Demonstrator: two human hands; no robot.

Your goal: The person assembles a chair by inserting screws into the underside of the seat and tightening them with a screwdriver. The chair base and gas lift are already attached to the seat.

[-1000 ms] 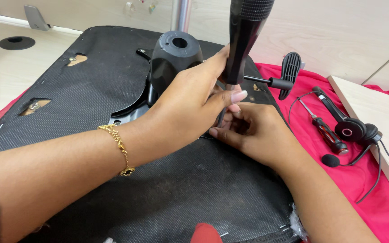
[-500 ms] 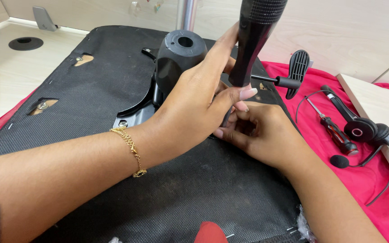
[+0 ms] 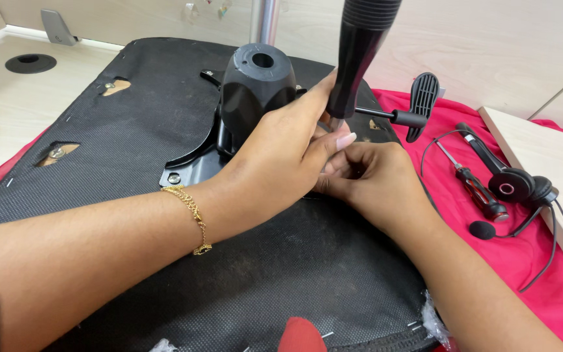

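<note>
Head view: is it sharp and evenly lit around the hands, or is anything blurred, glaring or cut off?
Head view: sharp, soft even light, no glare; left hand and right hand crisp; the black handle runs off the top edge; its tip is hidden behind the fingers.

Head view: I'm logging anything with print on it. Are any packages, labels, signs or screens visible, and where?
None in view: no package, label, sign or screen shows. There are only tools, a headset, a red cloth and the upturned chair seat.
</note>
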